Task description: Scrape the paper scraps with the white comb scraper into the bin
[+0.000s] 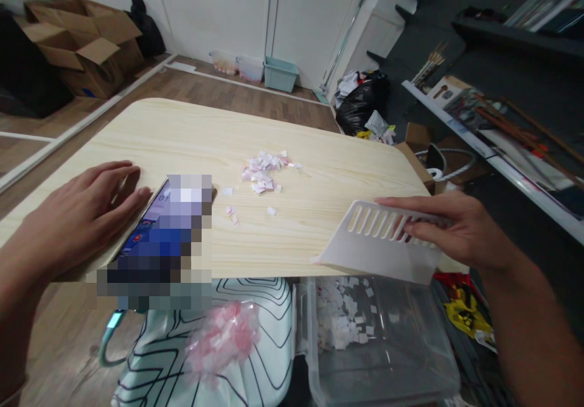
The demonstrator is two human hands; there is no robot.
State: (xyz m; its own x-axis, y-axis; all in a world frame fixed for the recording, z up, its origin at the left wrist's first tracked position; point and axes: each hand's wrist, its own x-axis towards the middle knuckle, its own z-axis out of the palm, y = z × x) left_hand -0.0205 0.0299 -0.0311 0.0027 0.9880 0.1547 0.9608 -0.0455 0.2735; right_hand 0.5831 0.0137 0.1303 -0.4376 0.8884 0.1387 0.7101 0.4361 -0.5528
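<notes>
My left hand lies on the left of the pale wooden table, fingers stretched out and holding nothing. Close beside its thumb is a smartphone with a lit screen, partly covered by blurred blocks. My right hand grips a white slotted plastic panel at the table's front right edge, thumb on the near side. A loose pile of small white paper pieces sits mid-table, with a few scattered pieces nearer me. Below the panel stands a clear plastic bin holding more paper pieces.
Under the table's front edge, a patterned stool seat bears a plastic bag of pink pieces. Cardboard boxes stand back left. A teal bin is by the door, with black trash bags and shelving to the right.
</notes>
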